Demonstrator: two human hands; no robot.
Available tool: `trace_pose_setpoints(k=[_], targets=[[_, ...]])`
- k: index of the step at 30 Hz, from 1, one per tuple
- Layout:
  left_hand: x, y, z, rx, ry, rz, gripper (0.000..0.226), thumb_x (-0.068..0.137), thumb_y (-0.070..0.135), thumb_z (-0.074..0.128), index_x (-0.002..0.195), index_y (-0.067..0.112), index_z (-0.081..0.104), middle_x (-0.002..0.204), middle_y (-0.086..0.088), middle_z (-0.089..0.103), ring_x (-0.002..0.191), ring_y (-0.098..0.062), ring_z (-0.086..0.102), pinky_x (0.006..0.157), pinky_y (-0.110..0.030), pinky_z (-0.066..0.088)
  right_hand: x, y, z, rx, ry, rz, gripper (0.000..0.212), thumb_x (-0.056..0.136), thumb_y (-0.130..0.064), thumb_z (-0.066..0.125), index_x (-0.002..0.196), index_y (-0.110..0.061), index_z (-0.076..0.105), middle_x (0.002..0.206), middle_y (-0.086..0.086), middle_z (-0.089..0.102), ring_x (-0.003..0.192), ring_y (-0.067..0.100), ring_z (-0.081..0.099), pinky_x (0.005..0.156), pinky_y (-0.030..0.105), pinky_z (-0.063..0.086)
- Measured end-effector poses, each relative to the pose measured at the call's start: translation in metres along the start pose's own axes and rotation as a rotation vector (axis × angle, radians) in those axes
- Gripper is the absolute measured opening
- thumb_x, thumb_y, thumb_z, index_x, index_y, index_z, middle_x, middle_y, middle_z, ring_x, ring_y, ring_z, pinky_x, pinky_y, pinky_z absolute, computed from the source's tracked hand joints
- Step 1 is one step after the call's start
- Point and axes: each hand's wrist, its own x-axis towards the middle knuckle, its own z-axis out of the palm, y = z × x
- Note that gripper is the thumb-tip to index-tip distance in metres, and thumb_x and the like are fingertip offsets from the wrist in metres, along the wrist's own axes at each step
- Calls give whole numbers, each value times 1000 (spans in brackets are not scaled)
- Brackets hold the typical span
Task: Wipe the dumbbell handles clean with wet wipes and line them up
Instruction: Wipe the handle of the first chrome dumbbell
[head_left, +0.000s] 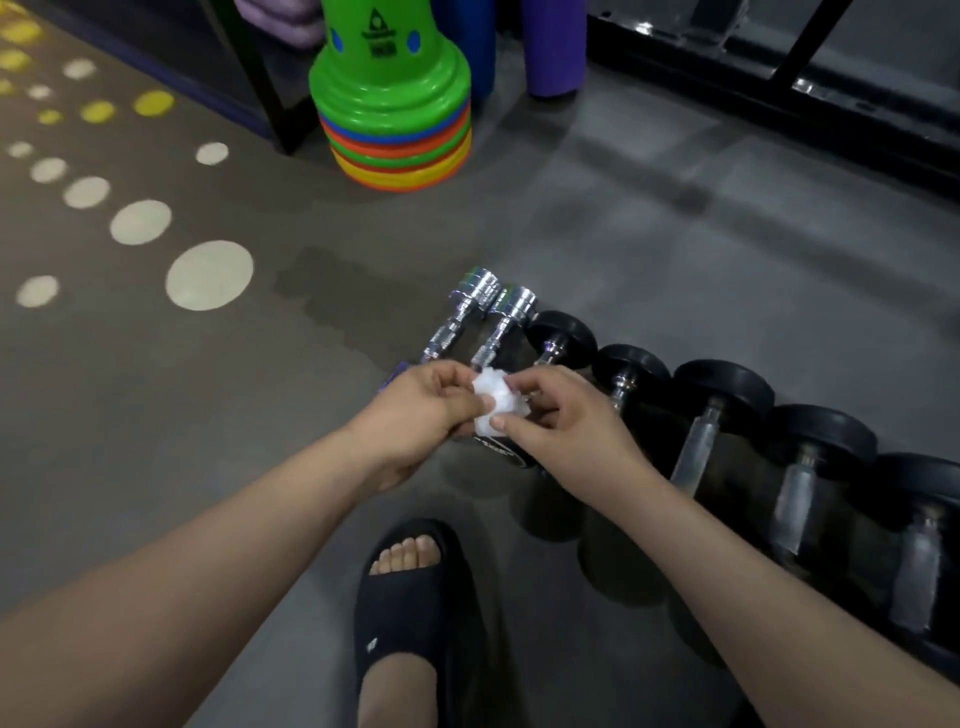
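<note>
A crumpled white wet wipe (492, 401) is pinched between both hands above the floor. My left hand (422, 415) grips its left side and my right hand (561, 415) holds its right side with thumb and fingers. Beneath them two small chrome dumbbells (480, 306) lie side by side. A row of several black dumbbells (727, 415) with metal handles runs from there to the lower right. My hands hide the near ends of the chrome ones and a small purple object (390, 375).
A stack of coloured cones (392, 109) stands at the back, beside a purple roll (550, 47) and a black rack (779, 67). My foot in a black slipper (410, 613) is on the grey floor near the dumbbells. Light spots dot the floor at left.
</note>
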Motion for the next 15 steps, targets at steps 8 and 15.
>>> trace_pose_setpoints(k=[8,15], targets=[[33,-7,-33,-136,98,-76,20,99,14,56,88,8,71,81,-6,64,73,-13,60,77,-28,55,40,6,27,-48,82,15,6,89,-21,71,92,-26,70,84,-8,69,79,6,64,73,22,51],[83,-16,-91,694,356,16,12,90,17,59,90,19,71,80,7,70,74,-8,64,60,-10,42,104,14,24,-11,41,142,17,95,-19,61,94,-36,65,83,-15,66,68,1,63,58,23,50]])
